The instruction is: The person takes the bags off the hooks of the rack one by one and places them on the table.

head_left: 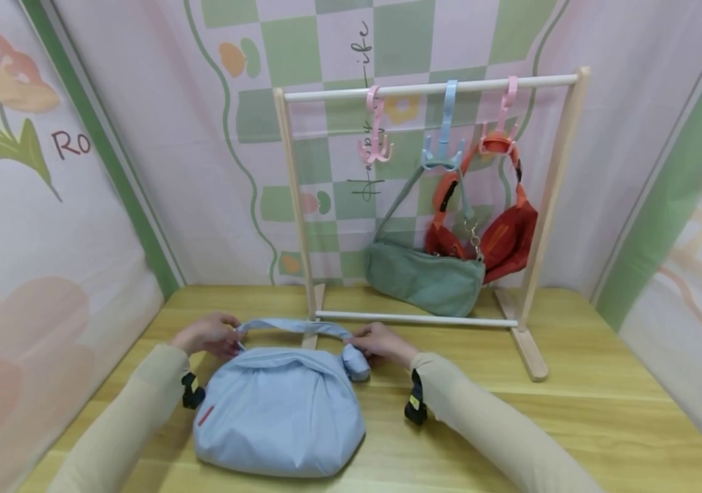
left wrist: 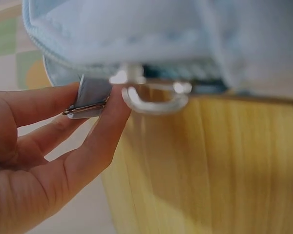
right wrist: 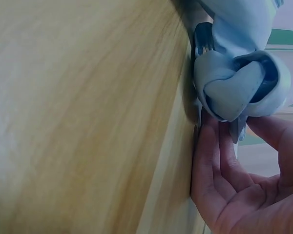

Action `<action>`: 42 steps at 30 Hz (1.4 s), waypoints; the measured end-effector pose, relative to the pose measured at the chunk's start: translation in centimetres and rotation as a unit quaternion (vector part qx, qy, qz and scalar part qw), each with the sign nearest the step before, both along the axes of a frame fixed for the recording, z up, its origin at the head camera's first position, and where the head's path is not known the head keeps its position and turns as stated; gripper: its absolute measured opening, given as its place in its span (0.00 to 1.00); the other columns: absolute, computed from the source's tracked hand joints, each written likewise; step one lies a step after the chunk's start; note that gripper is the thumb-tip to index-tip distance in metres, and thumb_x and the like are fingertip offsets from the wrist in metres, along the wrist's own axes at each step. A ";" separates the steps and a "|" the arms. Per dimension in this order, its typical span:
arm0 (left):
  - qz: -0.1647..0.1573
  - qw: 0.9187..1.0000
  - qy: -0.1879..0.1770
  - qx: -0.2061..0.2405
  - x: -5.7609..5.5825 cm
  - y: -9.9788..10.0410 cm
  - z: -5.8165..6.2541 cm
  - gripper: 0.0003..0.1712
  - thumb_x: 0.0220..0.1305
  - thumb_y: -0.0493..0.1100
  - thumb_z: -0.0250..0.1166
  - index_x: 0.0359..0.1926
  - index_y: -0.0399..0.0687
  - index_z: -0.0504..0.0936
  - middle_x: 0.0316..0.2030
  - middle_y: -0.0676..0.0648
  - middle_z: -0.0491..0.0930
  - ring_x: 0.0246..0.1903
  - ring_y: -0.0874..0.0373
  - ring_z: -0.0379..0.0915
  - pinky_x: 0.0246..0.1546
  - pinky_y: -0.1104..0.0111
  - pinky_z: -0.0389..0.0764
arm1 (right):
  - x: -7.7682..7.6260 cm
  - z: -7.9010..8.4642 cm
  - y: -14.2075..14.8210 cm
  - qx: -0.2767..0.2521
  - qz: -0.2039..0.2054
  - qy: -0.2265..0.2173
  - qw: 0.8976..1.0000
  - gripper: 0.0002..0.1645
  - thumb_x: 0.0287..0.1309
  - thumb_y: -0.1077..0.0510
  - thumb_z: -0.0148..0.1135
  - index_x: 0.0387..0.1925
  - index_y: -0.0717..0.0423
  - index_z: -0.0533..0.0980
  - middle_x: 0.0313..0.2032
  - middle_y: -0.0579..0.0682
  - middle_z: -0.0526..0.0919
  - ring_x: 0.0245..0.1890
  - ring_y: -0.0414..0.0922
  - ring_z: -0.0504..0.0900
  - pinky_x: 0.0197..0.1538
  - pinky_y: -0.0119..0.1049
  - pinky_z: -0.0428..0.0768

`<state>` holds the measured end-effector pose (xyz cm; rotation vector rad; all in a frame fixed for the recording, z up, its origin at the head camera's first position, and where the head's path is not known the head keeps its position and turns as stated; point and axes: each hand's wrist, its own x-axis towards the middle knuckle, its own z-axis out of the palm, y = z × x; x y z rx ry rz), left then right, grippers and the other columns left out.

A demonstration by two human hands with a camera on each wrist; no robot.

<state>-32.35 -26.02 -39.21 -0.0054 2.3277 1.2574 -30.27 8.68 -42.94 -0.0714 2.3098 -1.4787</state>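
A light blue handbag (head_left: pixel 283 411) lies on the wooden table, its strap (head_left: pixel 295 326) arched behind its top edge. My left hand (head_left: pixel 210 335) pinches the strap's left end. In the left wrist view, thumb and fingers close on a strap piece with a thin metal buckle (left wrist: pixel 90 107), beside a silver ring (left wrist: pixel 156 105) on the bag. At the other end, my right hand (head_left: pixel 383 344) pinches the strap next to a fabric knot (head_left: pixel 355 363). The right wrist view shows the fingertips right under the knot (right wrist: pixel 239 85).
Behind the handbag stands a wooden rack (head_left: pixel 431 89). From it hang an unloaded pink hook (head_left: pixel 376 130), a blue hook (head_left: pixel 446 130) with a green bag (head_left: pixel 424 274), and another pink hook (head_left: pixel 509 103) with a red bag (head_left: pixel 511 239). Printed curtains enclose the table.
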 end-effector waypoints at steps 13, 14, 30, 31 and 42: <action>0.002 0.999 0.003 -0.033 0.2 0.6 0.0 0.15 0.59 0.33 0.53 0.47 0.29 0.69 0.29 0.40 0.80 0.26 0.55 0.78 0.30 0.60 0.80 | 0.1 0.1 0.0 0.034 -0.011 0.034 0.999 0.17 0.54 0.52 0.58 0.41 0.59 0.77 0.26 0.46 0.78 0.21 0.36 0.73 0.23 0.28 0.73; 0.002 0.999 0.004 -0.034 0.2 0.6 -0.1 0.15 0.59 0.33 0.53 0.47 0.30 0.69 0.29 0.39 0.80 0.25 0.55 0.78 0.30 0.60 0.80 | 0.2 0.2 0.0 0.038 -0.011 0.035 0.999 0.17 0.54 0.52 0.58 0.41 0.59 0.77 0.27 0.46 0.78 0.21 0.36 0.73 0.23 0.28 0.73; 0.000 0.999 0.002 -0.036 0.1 0.4 -0.2 0.17 0.59 0.34 0.55 0.48 0.31 0.69 0.30 0.40 0.81 0.26 0.54 0.78 0.31 0.60 0.80 | 0.3 0.4 0.0 0.054 -0.012 0.033 0.998 0.17 0.53 0.51 0.59 0.41 0.58 0.77 0.29 0.47 0.78 0.23 0.36 0.74 0.25 0.29 0.75; -0.002 0.999 0.002 -0.035 0.1 0.5 -0.2 0.17 0.59 0.34 0.54 0.49 0.30 0.69 0.30 0.40 0.81 0.26 0.54 0.78 0.31 0.60 0.80 | 0.3 0.4 0.1 0.052 -0.011 0.030 0.998 0.17 0.53 0.51 0.59 0.41 0.58 0.77 0.29 0.47 0.79 0.23 0.36 0.74 0.25 0.29 0.75; 0.012 0.998 0.015 -0.063 1.2 1.2 0.9 0.20 0.57 0.32 0.52 0.51 0.27 0.67 0.30 0.37 0.79 0.26 0.53 0.78 0.30 0.60 0.80 | 0.4 0.7 0.2 0.025 -0.005 0.016 1.000 0.15 0.52 0.54 0.60 0.39 0.59 0.77 0.28 0.49 0.80 0.22 0.37 0.76 0.28 0.34 0.79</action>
